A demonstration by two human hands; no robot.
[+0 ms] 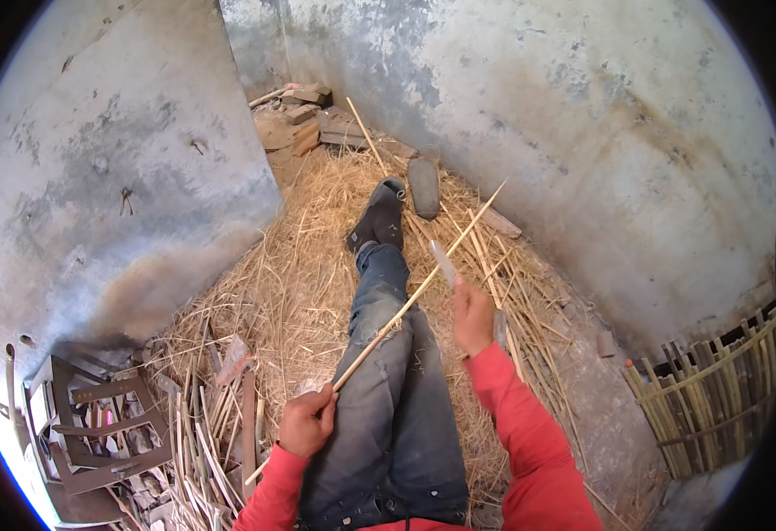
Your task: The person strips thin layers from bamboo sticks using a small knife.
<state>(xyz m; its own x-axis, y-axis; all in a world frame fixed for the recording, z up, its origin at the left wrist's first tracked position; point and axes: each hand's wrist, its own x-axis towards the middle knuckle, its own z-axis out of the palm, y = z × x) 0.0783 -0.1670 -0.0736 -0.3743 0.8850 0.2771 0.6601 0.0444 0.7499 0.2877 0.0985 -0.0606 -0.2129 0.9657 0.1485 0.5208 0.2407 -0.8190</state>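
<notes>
My left hand (306,423) is closed around the lower part of a long, thin bamboo strip (405,305). The strip slants up and to the right across my outstretched legs (397,372), its tip out past my right hand. In my right hand (472,320) is a knife, its pale, flat blade (443,264) pointing up and to the left. The blade lies close beside the strip; whether the two touch I cannot tell. My fist hides most of the knife's handle.
Pale shavings (308,265) cover the floor around my legs. Several bamboo strips (529,327) lie along the right wall. Left stand a broken dark chair frame (109,429) and more sticks (206,442). Bricks (308,111) fill the far corner; a slatted bamboo piece (715,389) leans at right.
</notes>
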